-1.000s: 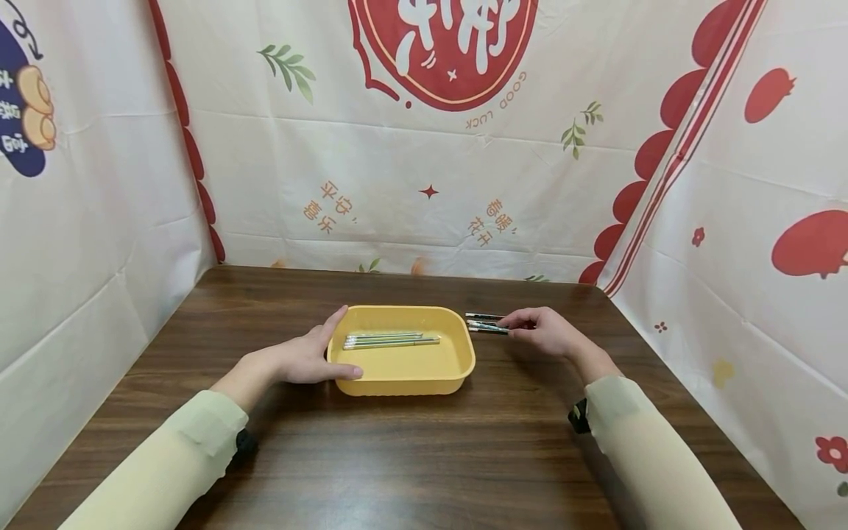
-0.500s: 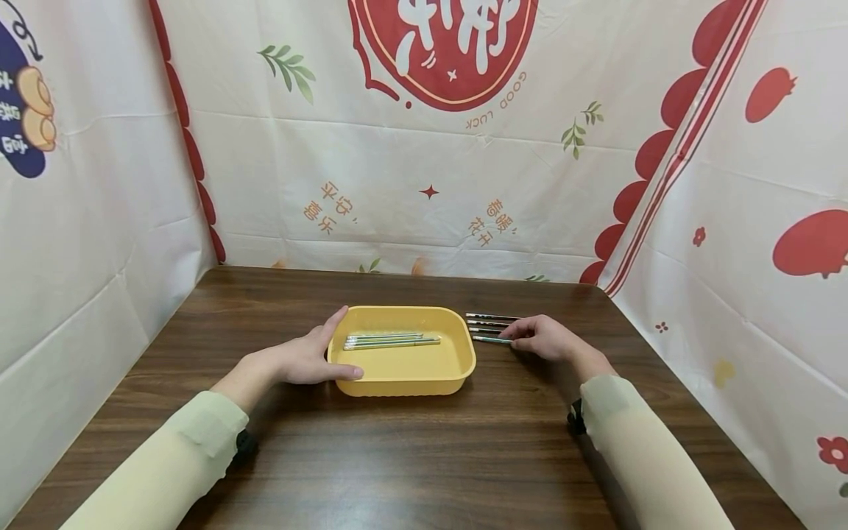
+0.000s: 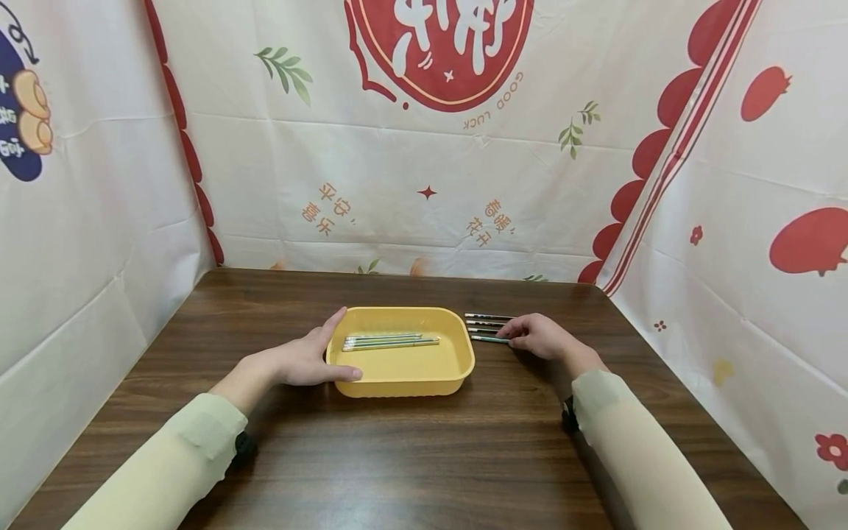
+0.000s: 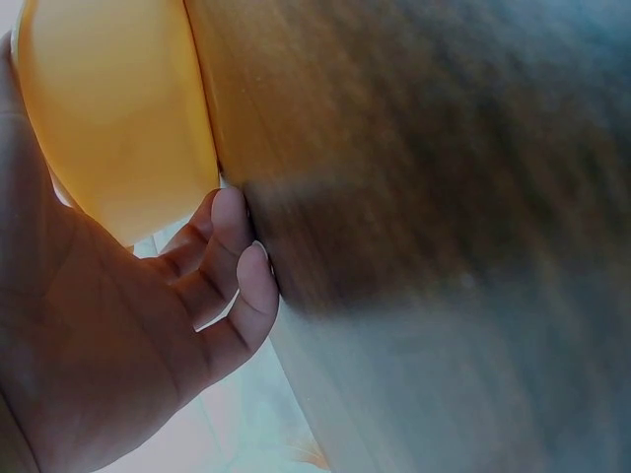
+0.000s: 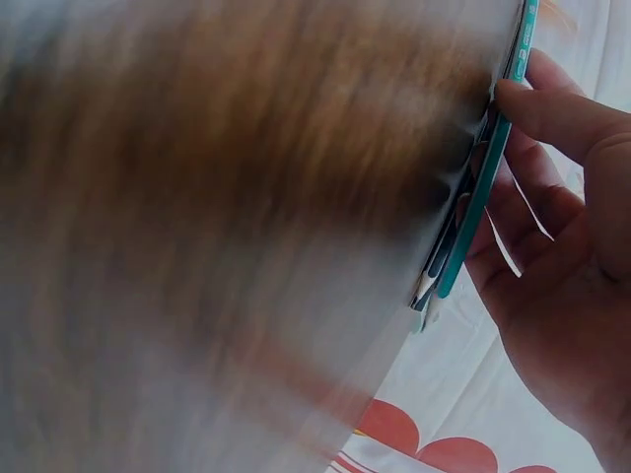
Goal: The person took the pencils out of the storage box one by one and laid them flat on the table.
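One teal pencil [image 5: 476, 205] was pinched between the thumb and fingers of your right hand [image 3: 546, 337], which was nearly closed, its other fingers loosely bent behind the shaft. It lay just outside the yellow tray [image 3: 397, 366], at the tray's three o'clock, one end pointing back toward the rim; whether it touched the wood could not be told. Close beside it, between two and three o'clock of the tray, you had three dark pencils [image 3: 486, 323] lying roughly parallel, their pale ends toward the tray and their other ends partly hidden by your hand.

Your left hand [image 3: 305, 361] held the tray by its nine o'clock end, thumb and index finger spread well apart, the thumb laid over the rim at about eight o'clock and the index fingertip at ten. Inside the tray, a bundle of pencils [image 3: 391, 341] lay side by side, a little toward twelve o'clock.

All this stood on a brown wooden table [image 3: 411, 456]. Pale sleeves covered your forearms, reaching in from seven and five o'clock, with a black wristband [image 3: 244, 447] showing at the left cuff. At twelve o'clock hung a white cloth [image 3: 397, 162] bearing a round red emblem [image 3: 437, 88]; red fruit [image 3: 811, 239] decorated the cloth at two o'clock.
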Demonstrator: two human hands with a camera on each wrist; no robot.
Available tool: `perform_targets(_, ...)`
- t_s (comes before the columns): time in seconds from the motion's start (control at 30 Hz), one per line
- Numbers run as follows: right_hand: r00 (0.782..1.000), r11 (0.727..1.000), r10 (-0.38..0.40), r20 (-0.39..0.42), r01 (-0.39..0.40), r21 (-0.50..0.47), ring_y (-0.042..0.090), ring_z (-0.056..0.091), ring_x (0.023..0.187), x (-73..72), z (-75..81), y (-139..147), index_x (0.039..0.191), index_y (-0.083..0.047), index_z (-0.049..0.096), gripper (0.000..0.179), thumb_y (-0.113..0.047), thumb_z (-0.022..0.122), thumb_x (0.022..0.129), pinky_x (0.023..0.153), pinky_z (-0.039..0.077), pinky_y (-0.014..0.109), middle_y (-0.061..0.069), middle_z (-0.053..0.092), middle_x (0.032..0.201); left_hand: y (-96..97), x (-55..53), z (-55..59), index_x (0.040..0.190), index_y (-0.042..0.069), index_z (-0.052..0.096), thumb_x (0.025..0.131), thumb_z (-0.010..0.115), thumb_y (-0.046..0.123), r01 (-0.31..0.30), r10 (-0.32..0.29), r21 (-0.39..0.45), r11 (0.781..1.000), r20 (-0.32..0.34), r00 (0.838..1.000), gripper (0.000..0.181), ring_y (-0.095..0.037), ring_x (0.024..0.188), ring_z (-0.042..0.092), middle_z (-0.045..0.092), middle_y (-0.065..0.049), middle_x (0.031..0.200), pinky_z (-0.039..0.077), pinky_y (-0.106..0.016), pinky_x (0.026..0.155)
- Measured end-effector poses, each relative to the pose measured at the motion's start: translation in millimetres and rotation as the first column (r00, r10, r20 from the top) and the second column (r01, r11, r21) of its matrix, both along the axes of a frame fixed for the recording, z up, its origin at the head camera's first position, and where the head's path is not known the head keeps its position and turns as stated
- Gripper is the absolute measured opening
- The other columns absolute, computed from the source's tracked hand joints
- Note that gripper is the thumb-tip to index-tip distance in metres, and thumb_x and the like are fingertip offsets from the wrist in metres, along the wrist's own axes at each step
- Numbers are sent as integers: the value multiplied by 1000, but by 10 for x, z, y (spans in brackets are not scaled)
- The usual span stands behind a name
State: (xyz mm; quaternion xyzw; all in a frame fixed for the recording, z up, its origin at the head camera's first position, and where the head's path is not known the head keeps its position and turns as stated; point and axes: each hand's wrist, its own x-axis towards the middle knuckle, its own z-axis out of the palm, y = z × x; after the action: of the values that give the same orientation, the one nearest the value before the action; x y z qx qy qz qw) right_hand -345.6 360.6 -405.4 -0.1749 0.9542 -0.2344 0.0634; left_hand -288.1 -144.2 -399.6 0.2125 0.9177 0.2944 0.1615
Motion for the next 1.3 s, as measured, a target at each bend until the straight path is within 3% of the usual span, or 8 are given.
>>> perform_targets(0.87, 1000, 999, -17, -6, 18, 47, 19, 64, 96, -36, 6, -78, 120, -10, 84, 28, 2, 67, 102, 92, 56, 41, 8, 82, 112, 1, 17, 9, 177, 23, -11, 91, 75, 76, 4, -4, -5, 1000, -6, 1000, 133, -49, 168, 18, 14, -30, 181, 26, -70, 130)
perform_targets(1.3, 999, 999, -33, -16, 34, 29, 17, 62, 92, -4, 29, -82, 122, -11, 84, 27, 0, 69, 102, 86, 54, 35, 6, 81, 109, -2, 14, 15, 177, 23, -10, 90, 75, 76, 3, -3, -4, 1000, -3, 1000, 133, -49, 168, 19, 13, -29, 181, 27, -70, 130)
